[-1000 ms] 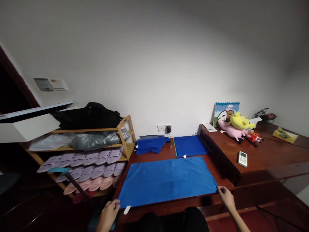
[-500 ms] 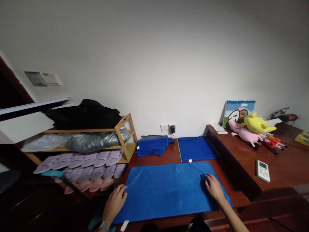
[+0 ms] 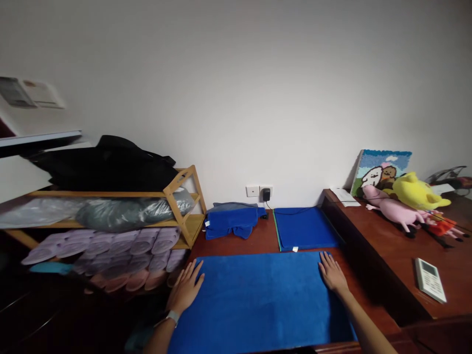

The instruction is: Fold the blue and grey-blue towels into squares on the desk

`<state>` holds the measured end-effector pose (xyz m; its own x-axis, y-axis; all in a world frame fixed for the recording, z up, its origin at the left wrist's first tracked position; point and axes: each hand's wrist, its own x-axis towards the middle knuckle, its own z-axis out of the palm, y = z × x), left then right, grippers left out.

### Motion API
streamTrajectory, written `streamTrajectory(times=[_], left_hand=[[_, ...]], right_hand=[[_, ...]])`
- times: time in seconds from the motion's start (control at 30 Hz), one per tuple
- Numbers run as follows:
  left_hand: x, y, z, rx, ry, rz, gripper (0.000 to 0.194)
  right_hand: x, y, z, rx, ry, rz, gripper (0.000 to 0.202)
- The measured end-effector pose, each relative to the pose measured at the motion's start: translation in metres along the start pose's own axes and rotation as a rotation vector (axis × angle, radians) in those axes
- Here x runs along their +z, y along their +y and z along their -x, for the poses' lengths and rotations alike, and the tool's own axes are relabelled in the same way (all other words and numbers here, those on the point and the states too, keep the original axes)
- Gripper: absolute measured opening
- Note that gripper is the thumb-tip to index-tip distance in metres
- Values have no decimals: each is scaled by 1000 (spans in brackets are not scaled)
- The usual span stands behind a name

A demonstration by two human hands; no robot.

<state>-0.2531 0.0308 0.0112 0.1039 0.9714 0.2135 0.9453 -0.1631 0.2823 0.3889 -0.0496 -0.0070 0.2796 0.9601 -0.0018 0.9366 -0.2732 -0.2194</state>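
A blue cloth (image 3: 258, 300) lies spread out on the reddish-brown table (image 3: 372, 295). My left hand (image 3: 186, 289) rests on its left edge near the far left corner, fingers spread. At the far right corner, my right hand (image 3: 333, 273) lies flat with its fingers stretched out. Neither hand holds anything. Behind the cloth, a folded darker blue cloth (image 3: 306, 227) with a green edge and a white tag is at the right. A crumpled blue cloth pile (image 3: 232, 222) sits at the left.
A wooden rack (image 3: 184, 206) with purple slippers (image 3: 136, 243) and a black bag (image 3: 110, 164) stands left. On the raised surface at right are a pink plush toy (image 3: 394, 209), a yellow plush toy (image 3: 418, 191) and a white remote (image 3: 430, 280). A plug (image 3: 266, 194) is in the wall.
Both hands have moved up to the cloth's far corners, and their fingers now lie straighter. The cloth's right part looks flatter. The camera view has shifted a little.
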Motion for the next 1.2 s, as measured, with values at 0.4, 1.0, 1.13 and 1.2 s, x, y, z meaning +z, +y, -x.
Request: streamTrajectory(times=[0.4,1.0,1.13,1.2], left_hand=[[20,-10,-3,2,-7,-168,63],[28,-22,-11,2,50,-125,64],[29,-23,-12,5,58,-126,65],[27,-21,-11,0,45,-131,65]], right_hand=[[5,-226,36,-463,24,-114,66],[-7,-15,-15,51,-52,74,70],[0,0,-19,55,-41,111,72],[3,1,-19,59,-42,125,73]])
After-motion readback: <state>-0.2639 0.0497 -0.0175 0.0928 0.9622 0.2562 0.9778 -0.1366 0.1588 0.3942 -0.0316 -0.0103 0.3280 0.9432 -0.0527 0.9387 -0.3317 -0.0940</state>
